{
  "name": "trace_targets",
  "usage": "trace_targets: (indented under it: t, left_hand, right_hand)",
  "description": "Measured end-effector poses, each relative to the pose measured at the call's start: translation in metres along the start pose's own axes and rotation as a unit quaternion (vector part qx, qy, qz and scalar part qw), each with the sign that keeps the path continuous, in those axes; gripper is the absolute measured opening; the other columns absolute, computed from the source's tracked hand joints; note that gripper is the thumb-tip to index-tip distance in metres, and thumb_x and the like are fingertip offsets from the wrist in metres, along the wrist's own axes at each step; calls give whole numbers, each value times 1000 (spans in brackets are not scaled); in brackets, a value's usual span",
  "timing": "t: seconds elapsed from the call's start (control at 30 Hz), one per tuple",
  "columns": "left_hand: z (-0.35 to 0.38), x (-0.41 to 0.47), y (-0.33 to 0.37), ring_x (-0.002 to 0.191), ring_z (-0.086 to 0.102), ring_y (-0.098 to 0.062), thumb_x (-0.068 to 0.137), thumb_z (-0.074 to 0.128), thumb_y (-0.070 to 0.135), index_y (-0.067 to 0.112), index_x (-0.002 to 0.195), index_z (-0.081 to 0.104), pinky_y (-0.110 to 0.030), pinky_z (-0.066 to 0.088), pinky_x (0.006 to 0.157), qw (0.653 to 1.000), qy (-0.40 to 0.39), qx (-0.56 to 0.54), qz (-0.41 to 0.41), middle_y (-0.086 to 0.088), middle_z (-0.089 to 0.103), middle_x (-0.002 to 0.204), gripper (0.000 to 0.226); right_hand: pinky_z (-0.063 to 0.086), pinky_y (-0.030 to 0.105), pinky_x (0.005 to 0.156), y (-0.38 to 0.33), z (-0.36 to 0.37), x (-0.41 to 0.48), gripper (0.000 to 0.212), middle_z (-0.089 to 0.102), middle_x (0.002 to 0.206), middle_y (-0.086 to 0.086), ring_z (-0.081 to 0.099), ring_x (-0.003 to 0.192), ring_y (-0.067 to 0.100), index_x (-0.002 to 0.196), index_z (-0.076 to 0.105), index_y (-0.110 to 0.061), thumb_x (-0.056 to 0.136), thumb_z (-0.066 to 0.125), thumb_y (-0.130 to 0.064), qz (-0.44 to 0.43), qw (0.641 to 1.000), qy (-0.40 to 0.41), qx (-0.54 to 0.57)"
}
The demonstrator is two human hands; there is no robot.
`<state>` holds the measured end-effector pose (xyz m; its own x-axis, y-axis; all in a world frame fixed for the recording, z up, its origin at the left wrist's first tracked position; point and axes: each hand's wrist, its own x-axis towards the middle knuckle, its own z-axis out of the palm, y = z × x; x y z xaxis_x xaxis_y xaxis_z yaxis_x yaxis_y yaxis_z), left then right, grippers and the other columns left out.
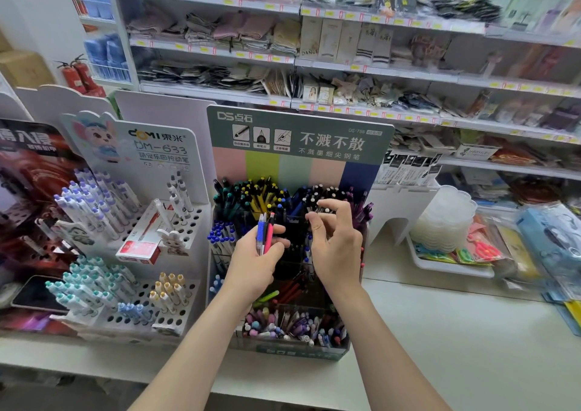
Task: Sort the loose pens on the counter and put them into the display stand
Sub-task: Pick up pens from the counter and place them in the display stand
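White rack (201,212): far left, a board of holes with blue-capped pens at the top, teal-capped ones lower down and a few yellow ones beside them; many holes are bare.
Red box (138,248): lies flat across the rack's holes, probably set down there and not displayed.
Left hand (254,263): clamped round a small bundle, thumb across the front, held upright just before the stand so that one pen can be drawn off at a time.
Pens (265,234): the task's things; a blue one and a pink-red one show in that grip, and there may be a third between them.
Display stand (295,349): green, in tiers. The back row holds teal, yellow and black pens, then black and purple ones. The left middle box holds blue caps. The centre box looks dark and thinly filled. The front box is packed with pastel pens.
Right hand (336,247): poised over the centre box with fingers loosely curled and apart. It seems to hold nothing, though the blur leaves that unsure; it is likely placed to take the next pen.
Counter (456,332): pale, and bears the stand.
Tray (452,269): at the right, with a stack of clear tubs (443,222).
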<state>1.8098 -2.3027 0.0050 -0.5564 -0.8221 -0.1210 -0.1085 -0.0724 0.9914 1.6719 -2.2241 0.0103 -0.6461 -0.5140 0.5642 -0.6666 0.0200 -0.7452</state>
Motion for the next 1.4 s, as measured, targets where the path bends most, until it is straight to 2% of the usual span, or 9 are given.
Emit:
trace_targets:
  t: [0.13,0.3,0.5,0.7,0.87,1.07,1.17,1.27,1.4]
  left_hand:
    - [0,1,-1,49,46,-10,105,59,11,29,120,66,-27,39,45,1000,7,5,6,2,80,102,24]
    - [0,5,-9,52,49,-11,97,73,18,32,114,68,-33,44,53,999,44,18,2,9,68,69,22]
    - [-1,5,-11,72,70,-5,91,84,29,36,100,74,-31,57,78,990,81,99,51,9,77,81,15]
    - [-4,6,-5,55,54,-3,91,83,29,31,88,82,-31,45,66,995,67,57,56,10,65,60,5]
    - [-13,6,-2,54,51,-2,90,85,24,25,90,82,-35,42,72,998,55,12,35,22,58,55,3]
    - [-16,10,-13,68,64,-14,91,84,30,35,95,79,-37,52,74,992,104,51,42,10,70,72,8]
    - [-11,6,-13,77,72,-15,92,82,28,35,100,78,-33,56,78,988,128,72,45,0,77,80,11]
    - [-8,3,-8,76,71,-11,89,82,24,35,95,73,-31,54,76,987,79,127,56,5,76,78,15]
    - [-4,1,-8,75,68,0,86,86,27,35,111,62,-27,51,77,980,41,192,45,12,75,77,36]
  right_hand:
    - [51,8,76,-4,-5,4,30,75,98,-9,69,86,-10,129,58,-10,102,71,-15,9,999,45,2]
    - [57,16,77,-7,-8,15,20,79,97,-5,73,88,-2,116,68,-7,101,74,-19,23,995,96,19]
    - [61,25,79,-14,-3,18,17,80,92,-7,77,84,7,115,64,-11,106,64,-25,105,982,138,79]
    - [62,25,76,-14,-1,17,15,81,87,-3,79,80,11,117,60,-6,109,59,-19,180,961,137,158]
    - [66,47,81,-11,1,13,14,81,92,4,80,85,24,117,60,-9,109,59,-19,248,934,110,232]
    - [65,36,81,-9,-3,13,12,78,100,0,77,93,12,117,59,-8,107,61,-15,125,975,138,125]
    - [61,29,77,-3,-2,10,11,76,97,-6,74,88,7,115,61,-14,105,65,-14,44,998,19,43]
    - [55,42,84,5,5,2,7,70,93,-13,67,88,8,110,64,-24,104,66,-21,-11,983,-177,-51]
    - [51,46,79,6,3,3,4,67,85,-15,60,84,13,100,66,-28,98,63,-30,-27,983,-123,-136]
